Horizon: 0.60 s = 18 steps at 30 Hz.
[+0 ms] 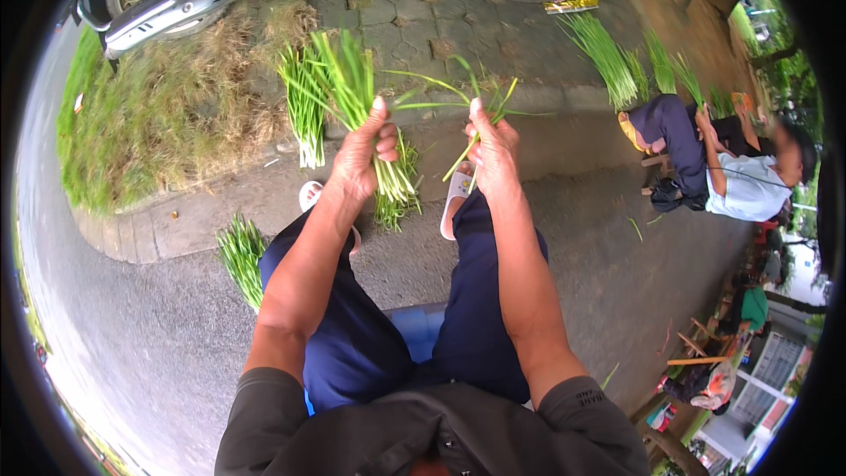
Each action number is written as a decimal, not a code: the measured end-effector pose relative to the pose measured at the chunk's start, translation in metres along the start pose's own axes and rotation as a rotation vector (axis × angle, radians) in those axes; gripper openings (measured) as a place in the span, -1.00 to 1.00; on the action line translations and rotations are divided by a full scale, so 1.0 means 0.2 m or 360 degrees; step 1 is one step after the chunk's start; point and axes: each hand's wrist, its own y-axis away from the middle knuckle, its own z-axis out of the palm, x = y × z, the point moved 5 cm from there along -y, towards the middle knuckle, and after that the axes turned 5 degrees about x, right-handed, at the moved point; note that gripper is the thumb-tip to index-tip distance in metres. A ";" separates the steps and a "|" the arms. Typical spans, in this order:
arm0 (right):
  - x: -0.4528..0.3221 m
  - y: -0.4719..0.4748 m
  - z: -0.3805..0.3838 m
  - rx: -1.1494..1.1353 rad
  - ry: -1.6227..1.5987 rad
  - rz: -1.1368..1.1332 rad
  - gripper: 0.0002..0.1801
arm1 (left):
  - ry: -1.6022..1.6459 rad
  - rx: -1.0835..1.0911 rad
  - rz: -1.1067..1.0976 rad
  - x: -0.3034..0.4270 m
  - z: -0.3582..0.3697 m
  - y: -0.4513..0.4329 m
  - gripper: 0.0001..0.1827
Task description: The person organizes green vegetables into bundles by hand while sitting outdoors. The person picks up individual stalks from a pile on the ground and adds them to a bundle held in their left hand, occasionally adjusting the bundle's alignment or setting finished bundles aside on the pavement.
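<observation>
My left hand (370, 149) grips a bundle of long green stalks (357, 86), their pale cut ends pointing down and their leafy ends up. A few loose, splayed green blades (499, 109) are pinched in my right hand (490, 145). Behind my left hand, another bundle of stalks (307, 139) lies at the kerb. Below that hand, between my feet, a tangled heap of green blades (393, 215) rests on the ground. Beside my left knee lies a further bunch of stalks (239, 258) on the asphalt.
A motorcycle (198, 6) stands across the top on paving and dry grass. Several stalk bundles (601, 56) lie along the kerb at upper right, near a seated person (747, 178) holding stalks. Golden wrappers (572, 2) lie by the wheel. More people are farther off at right.
</observation>
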 end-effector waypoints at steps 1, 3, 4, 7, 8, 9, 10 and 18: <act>-0.01 -0.01 -0.02 0.0048 -0.0059 -0.0011 -0.63 | 0.0087 0.0019 0.0055 0.03 -0.01 0.00 -0.69; -0.03 -0.01 -0.05 0.0146 -0.0079 -0.0058 -0.61 | 0.0133 -0.0029 0.0227 0.11 -0.01 -0.01 -0.72; -0.05 -0.01 -0.06 0.0164 -0.0091 -0.0061 -0.61 | 0.0240 -0.0040 0.0212 0.12 -0.02 0.00 -0.74; -0.03 -0.01 -0.05 0.0180 -0.0092 -0.0104 -0.59 | 0.0332 -0.0068 0.0285 0.16 -0.05 0.01 -0.74; -0.04 -0.02 -0.05 0.0214 -0.0101 -0.0138 -0.59 | 0.0361 -0.0059 0.0306 0.16 -0.05 -0.01 -0.73; -0.04 -0.01 -0.05 0.0246 -0.0117 -0.0164 -0.58 | 0.0399 -0.0082 0.0385 0.19 -0.05 0.00 -0.73; -0.04 -0.01 -0.07 0.0346 -0.0193 -0.0169 -0.57 | 0.0438 -0.0105 0.0464 0.24 -0.07 0.00 -0.72; -0.08 -0.04 -0.08 0.0214 -0.0169 -0.0090 -0.55 | 0.0392 -0.0108 0.0421 0.27 -0.09 0.00 -0.77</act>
